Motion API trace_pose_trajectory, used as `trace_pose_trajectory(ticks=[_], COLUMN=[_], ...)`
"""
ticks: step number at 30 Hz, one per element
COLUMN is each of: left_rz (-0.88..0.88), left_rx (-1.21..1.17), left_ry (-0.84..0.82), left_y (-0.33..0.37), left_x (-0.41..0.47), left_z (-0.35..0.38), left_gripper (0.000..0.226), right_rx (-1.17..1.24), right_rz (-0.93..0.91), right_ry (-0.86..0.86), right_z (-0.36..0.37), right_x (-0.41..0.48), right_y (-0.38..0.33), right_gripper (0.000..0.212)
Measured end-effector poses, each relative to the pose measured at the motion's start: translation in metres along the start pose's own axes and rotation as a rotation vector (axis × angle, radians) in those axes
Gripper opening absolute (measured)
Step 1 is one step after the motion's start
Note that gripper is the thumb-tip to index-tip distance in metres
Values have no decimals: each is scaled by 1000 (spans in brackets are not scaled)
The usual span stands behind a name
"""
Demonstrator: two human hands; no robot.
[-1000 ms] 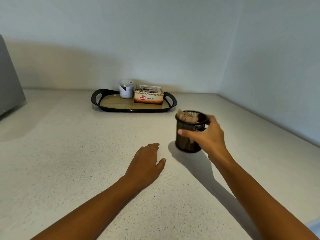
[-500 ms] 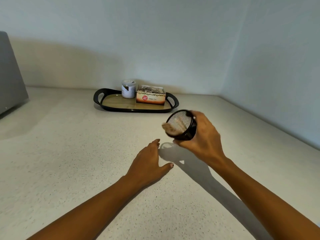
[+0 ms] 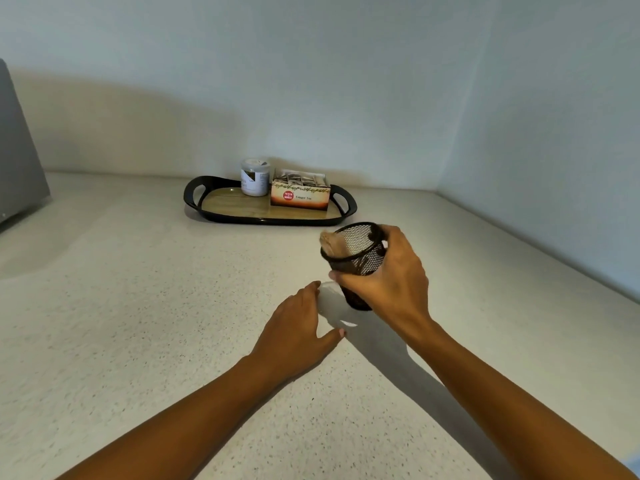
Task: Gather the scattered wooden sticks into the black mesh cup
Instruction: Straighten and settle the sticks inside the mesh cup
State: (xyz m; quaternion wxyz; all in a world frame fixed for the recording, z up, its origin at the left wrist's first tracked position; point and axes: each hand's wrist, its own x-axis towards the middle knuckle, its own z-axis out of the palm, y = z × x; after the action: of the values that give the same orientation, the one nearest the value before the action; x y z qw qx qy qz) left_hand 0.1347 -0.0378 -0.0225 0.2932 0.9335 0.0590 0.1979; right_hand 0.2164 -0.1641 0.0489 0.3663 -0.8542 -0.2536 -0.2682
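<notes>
The right hand (image 3: pixel 388 289) grips the round black wire-mesh cup (image 3: pixel 360 251), fingers and thumb curled round its side wall from the right. The cup is tilted, its open mouth leaning left and away from the person. Whether its base touches the surface below cannot be told. A bundle of pale wooden sticks (image 3: pixel 331 243) lies inside, against the left rim. Their ends show blurred at the mouth, and none can be counted.

The left hand (image 3: pixel 294 337) rests palm down on the speckled cream countertop (image 3: pixel 138 306), just left of the cup. Its fingers are straight and together, the thumb is spread to the right, and it holds nothing.

All this is near the middle of the countertop. Towards the back edge, by the wall, lies an oval black tray with two handles and a wood-look floor (image 3: pixel 263 220). On it stand a small white lidded jar (image 3: pixel 255 178) and, touching its right side, an open orange and white ginger tea box (image 3: pixel 299 197). A grey slab-sided object (image 3: pixel 17 150) stands at the left edge.
</notes>
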Motion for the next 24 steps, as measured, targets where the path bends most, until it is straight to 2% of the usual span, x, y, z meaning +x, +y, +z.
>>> trace_pose_trajectory(ticks=[3,5,7,10,14,18,22,24], left_rz=[-54,-36,-26,-76,-61,-112,-117,-93], left_rx=[14,-35,-103,-105,-253,-561,-604,-574], left_ry=[-38,-27,-12,-36,-42,18,138,182], left_y=[0,-1,0,2,6,8,5,4], left_x=[2,1,1,2,6,12,15,16], left_z=[0,1,0,-1,-5,-18,-24,-23], left_gripper=[86,86,88,91,90,81,82,87], right_rx=[-70,-116,-79,-40,155,397,467,441], right_rz=[153,145,174,309,395,354,258,74], right_ry=[53,-21,-93,-76,-243,-386,-514,-451], right_z=[1,1,2,3,6,9,1,-9], right_x=[8,8,8,19,20,1,3,13], right_y=[0,-3,-6,-4,-11,-25,-33,-36], right_gripper=[95,95,95,98,96,87,90,85])
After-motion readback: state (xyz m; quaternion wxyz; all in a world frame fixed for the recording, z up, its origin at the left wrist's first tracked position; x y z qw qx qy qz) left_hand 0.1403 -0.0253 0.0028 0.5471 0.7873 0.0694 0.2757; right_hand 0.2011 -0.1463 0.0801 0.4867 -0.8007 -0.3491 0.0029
